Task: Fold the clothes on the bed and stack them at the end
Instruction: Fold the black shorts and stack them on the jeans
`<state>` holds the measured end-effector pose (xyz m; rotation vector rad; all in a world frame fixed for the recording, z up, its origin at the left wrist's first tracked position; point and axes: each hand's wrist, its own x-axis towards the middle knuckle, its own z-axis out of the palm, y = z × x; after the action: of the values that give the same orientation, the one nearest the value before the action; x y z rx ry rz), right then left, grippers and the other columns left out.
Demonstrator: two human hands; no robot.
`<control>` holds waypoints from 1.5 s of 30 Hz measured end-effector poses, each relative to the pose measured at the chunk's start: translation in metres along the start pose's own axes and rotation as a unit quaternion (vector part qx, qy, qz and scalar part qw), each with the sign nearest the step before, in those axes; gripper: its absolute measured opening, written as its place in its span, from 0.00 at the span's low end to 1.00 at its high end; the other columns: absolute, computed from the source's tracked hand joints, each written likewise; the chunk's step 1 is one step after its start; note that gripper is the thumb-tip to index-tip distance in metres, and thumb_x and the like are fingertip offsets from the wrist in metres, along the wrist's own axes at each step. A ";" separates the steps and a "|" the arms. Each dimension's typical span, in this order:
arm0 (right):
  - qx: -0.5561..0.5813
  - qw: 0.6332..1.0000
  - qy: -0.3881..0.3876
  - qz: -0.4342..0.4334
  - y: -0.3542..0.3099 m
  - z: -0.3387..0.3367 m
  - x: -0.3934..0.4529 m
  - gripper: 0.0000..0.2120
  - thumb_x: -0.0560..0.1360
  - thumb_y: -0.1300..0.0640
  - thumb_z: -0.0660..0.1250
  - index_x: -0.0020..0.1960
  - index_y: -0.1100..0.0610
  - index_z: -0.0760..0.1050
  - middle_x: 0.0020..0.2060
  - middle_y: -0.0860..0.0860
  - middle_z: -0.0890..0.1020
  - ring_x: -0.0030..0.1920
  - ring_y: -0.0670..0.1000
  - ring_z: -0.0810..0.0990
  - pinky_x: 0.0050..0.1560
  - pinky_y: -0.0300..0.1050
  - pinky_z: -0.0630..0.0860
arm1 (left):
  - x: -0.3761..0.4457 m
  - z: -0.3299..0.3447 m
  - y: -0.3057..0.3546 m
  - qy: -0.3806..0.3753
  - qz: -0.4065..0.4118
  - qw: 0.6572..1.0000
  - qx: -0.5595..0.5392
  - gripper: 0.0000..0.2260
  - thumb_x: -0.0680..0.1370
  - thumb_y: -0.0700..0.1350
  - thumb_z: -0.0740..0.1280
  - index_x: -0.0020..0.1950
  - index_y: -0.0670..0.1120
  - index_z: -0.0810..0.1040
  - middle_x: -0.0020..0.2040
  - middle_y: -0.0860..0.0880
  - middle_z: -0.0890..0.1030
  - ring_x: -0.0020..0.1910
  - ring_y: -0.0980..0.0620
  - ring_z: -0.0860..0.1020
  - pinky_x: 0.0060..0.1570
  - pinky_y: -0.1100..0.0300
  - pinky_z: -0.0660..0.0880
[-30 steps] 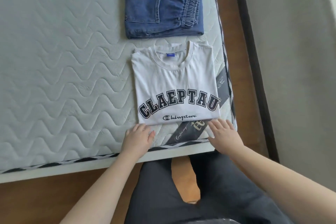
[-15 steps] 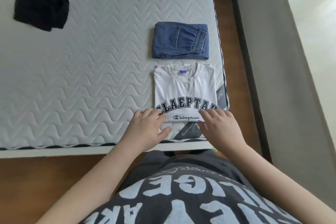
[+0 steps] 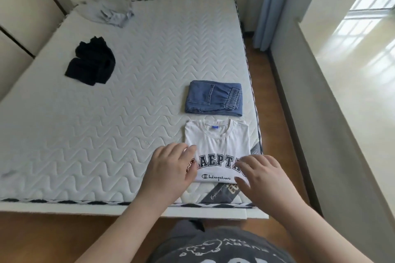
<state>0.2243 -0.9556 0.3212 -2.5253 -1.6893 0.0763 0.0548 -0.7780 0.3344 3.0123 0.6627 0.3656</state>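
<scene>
A folded white T-shirt (image 3: 218, 145) with dark lettering lies at the near right corner of the mattress (image 3: 128, 113). Just behind it sits a folded pair of blue jeans (image 3: 213, 98). My left hand (image 3: 171, 168) lies over the shirt's lower left edge with relaxed fingers. My right hand (image 3: 263, 175) hovers or rests over the lower right corner, fingers spread. A crumpled black garment (image 3: 92, 62) lies unfolded at the middle left. A rumpled grey garment (image 3: 111, 14) sits at the far end of the bed.
A wall with a blue curtain (image 3: 267, 6) runs along the bed's right side, with a narrow strip of wooden floor (image 3: 275, 113) between. A cupboard (image 3: 19, 6) stands on the left. A grey label (image 3: 224, 191) marks the mattress corner.
My head has lifted, so the whole bed with the black and grey garments came into view. Both hands moved forward from the mattress edge onto the shirt's lower edge.
</scene>
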 end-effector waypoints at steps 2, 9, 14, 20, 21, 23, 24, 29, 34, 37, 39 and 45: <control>-0.009 0.999 -0.004 -0.030 0.004 -0.013 -0.003 0.13 0.70 0.48 0.75 0.51 0.52 0.82 0.47 0.47 0.83 0.50 0.53 0.82 0.55 0.51 0.78 | -0.005 -0.010 0.018 -0.020 -0.039 0.999 0.008 0.18 0.76 0.52 0.59 0.58 0.46 0.81 0.51 0.49 0.81 0.51 0.47 0.80 0.49 0.50 0.77; 0.027 0.996 0.021 -0.081 -0.025 -0.044 0.003 0.13 0.69 0.50 0.76 0.51 0.53 0.83 0.46 0.47 0.84 0.47 0.53 0.84 0.48 0.49 0.80 | -0.043 -0.049 0.035 -0.029 -0.114 0.992 0.039 0.19 0.76 0.55 0.58 0.58 0.48 0.81 0.54 0.50 0.81 0.53 0.47 0.80 0.51 0.50 0.77; 0.046 0.988 0.030 -0.145 -0.073 -0.050 0.012 0.11 0.70 0.50 0.76 0.50 0.53 0.83 0.45 0.47 0.84 0.46 0.54 0.84 0.49 0.49 0.80 | -0.084 -0.099 0.013 -0.012 -0.181 0.981 0.062 0.20 0.77 0.56 0.58 0.60 0.48 0.81 0.54 0.51 0.81 0.53 0.49 0.80 0.50 0.51 0.77; 0.051 0.963 0.062 -0.258 -0.169 -0.053 0.019 0.14 0.66 0.49 0.79 0.50 0.51 0.83 0.45 0.46 0.84 0.44 0.51 0.84 0.45 0.47 0.81 | -0.169 -0.150 -0.033 0.024 -0.276 0.955 0.101 0.21 0.77 0.54 0.56 0.62 0.48 0.80 0.54 0.51 0.81 0.53 0.48 0.81 0.50 0.50 0.78; 0.051 0.957 0.068 -0.279 -0.189 -0.053 0.019 0.14 0.66 0.49 0.79 0.50 0.51 0.83 0.44 0.46 0.84 0.43 0.51 0.84 0.45 0.47 0.81 | -0.188 -0.159 -0.043 0.032 -0.293 0.949 0.107 0.20 0.77 0.54 0.57 0.61 0.48 0.80 0.54 0.51 0.81 0.53 0.48 0.81 0.50 0.50 0.78; 0.056 0.945 0.077 -0.312 -0.230 -0.055 0.017 0.15 0.66 0.49 0.79 0.50 0.52 0.83 0.45 0.46 0.84 0.44 0.51 0.84 0.45 0.47 0.81 | -0.229 -0.175 -0.061 0.047 -0.325 0.937 0.116 0.19 0.78 0.55 0.58 0.61 0.48 0.80 0.54 0.51 0.80 0.54 0.48 0.80 0.50 0.50 0.77; 0.059 0.940 0.082 -0.325 -0.253 -0.055 0.015 0.14 0.66 0.50 0.79 0.50 0.52 0.83 0.45 0.47 0.84 0.44 0.52 0.84 0.46 0.48 0.81 | -0.252 -0.182 -0.070 0.053 -0.341 0.931 0.119 0.18 0.78 0.55 0.58 0.61 0.48 0.80 0.55 0.51 0.80 0.55 0.49 0.80 0.51 0.50 0.77; 0.090 0.911 0.106 -0.388 -0.387 -0.049 -0.011 0.15 0.77 0.46 0.62 0.50 0.53 0.83 0.44 0.48 0.84 0.44 0.54 0.83 0.47 0.51 0.80 | -0.378 -0.207 -0.103 0.035 -0.416 0.895 0.157 0.20 0.79 0.55 0.57 0.62 0.47 0.80 0.58 0.49 0.78 0.59 0.48 0.77 0.58 0.49 0.74; 0.104 0.881 0.071 -0.456 -0.499 -0.040 -0.054 0.22 0.80 0.42 0.53 0.55 0.53 0.81 0.49 0.48 0.83 0.50 0.53 0.82 0.53 0.50 0.77 | -0.481 -0.231 -0.119 0.010 -0.496 0.850 0.177 0.19 0.79 0.55 0.60 0.64 0.47 0.80 0.65 0.44 0.77 0.65 0.43 0.76 0.61 0.46 0.74; 0.111 0.862 0.064 -0.491 -0.544 -0.037 -0.065 0.21 0.80 0.42 0.54 0.59 0.53 0.80 0.52 0.49 0.82 0.53 0.53 0.81 0.56 0.51 0.77 | -0.519 -0.236 -0.131 0.015 -0.529 0.828 0.185 0.19 0.79 0.57 0.62 0.64 0.48 0.80 0.66 0.44 0.77 0.66 0.42 0.76 0.61 0.44 0.73; 0.116 0.851 0.058 -0.508 -0.568 -0.032 -0.066 0.20 0.80 0.42 0.55 0.61 0.52 0.79 0.54 0.49 0.81 0.55 0.53 0.80 0.59 0.51 0.76 | -0.537 -0.234 -0.141 0.011 -0.546 0.816 0.188 0.22 0.77 0.58 0.61 0.65 0.49 0.80 0.66 0.44 0.78 0.65 0.43 0.76 0.61 0.45 0.73; 0.129 0.836 0.055 -0.531 -0.627 -0.007 -0.032 0.22 0.80 0.43 0.54 0.61 0.54 0.79 0.58 0.52 0.81 0.58 0.55 0.80 0.60 0.53 0.74 | -0.559 -0.220 -0.190 0.016 -0.565 0.800 0.199 0.21 0.80 0.58 0.60 0.69 0.50 0.75 0.67 0.46 0.75 0.66 0.45 0.73 0.62 0.46 0.72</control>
<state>-0.3636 -0.7484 0.3986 -1.1030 -2.5210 0.0559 -0.5674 -0.8421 0.4083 2.2322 2.5225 0.1939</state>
